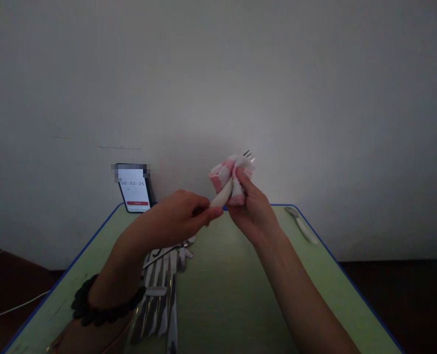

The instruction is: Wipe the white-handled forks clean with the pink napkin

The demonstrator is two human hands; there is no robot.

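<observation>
In the head view, both hands are raised in front of the person, above the far part of the counter [218, 295], close together and joined by one fork [222, 194]. The left hand [183, 214] pinches the end of its pale handle between thumb and fingers. The right hand [253, 209] is clamped on a pink-and-white cloth [218, 178], which is bunched around the fork; the tines poke out at the upper right, beyond the right thumb. The fork slants, handle end lower and to the left. A bracelet [107, 314] of dark beads circles the left wrist. Beneath the left forearm, a group of metal cutlery [162, 295] lies on the counter, most pieces lengthwise and a few crossing them (the forearm hides part of it). Near the far right corner lies a white-handled utensil [305, 230], well apart from that group. At the far left, a phone [134, 189] showing 00:02:25 leans against the wall [277, 88].
</observation>
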